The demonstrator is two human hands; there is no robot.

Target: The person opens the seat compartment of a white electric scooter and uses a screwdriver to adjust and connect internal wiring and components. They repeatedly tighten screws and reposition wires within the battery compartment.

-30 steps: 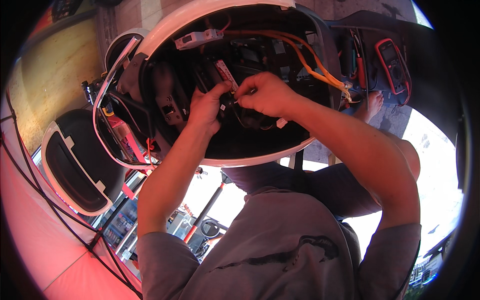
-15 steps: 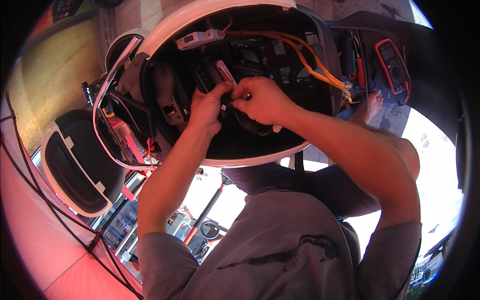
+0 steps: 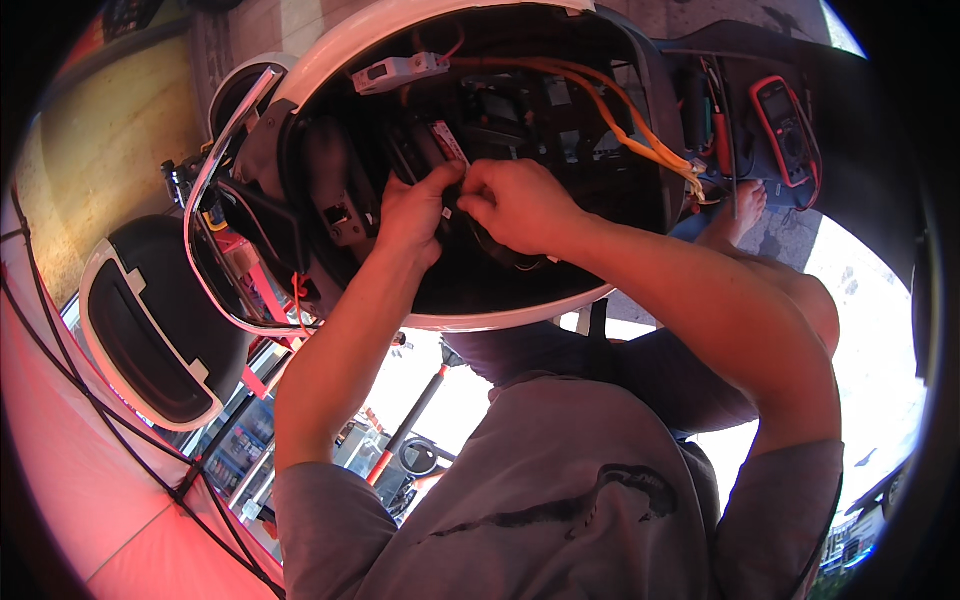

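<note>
Both hands are inside the dark open body compartment [image 3: 480, 322] of what looks like a scooter. My left hand [image 3: 412, 215] is closed, its thumb pointing right toward the other hand. Close to its fingers shows a small white tag or connector [image 3: 447, 212]. My right hand [image 3: 522, 205] pinches with bent fingers right beside the left thumb. Whatever either hand grips is hidden by the fingers. Just beyond them lies a dark part with a red-and-white label [image 3: 445, 138]. Thin dark wires hang beneath my right hand.
A white breaker-like box [image 3: 400, 73] sits at the compartment's far rim. Thick orange cables [image 3: 610, 115] run from it to the right edge. Farther right lie a red-and-black multimeter [image 3: 785, 130] and a screwdriver [image 3: 720, 140]. A black seat-like part [image 3: 160, 340] is at left.
My right hand has turned slightly and its fingers have closed in nearer to my left thumb; the small shiny bit at its fingertips is now hidden. My left hand has barely moved.
</note>
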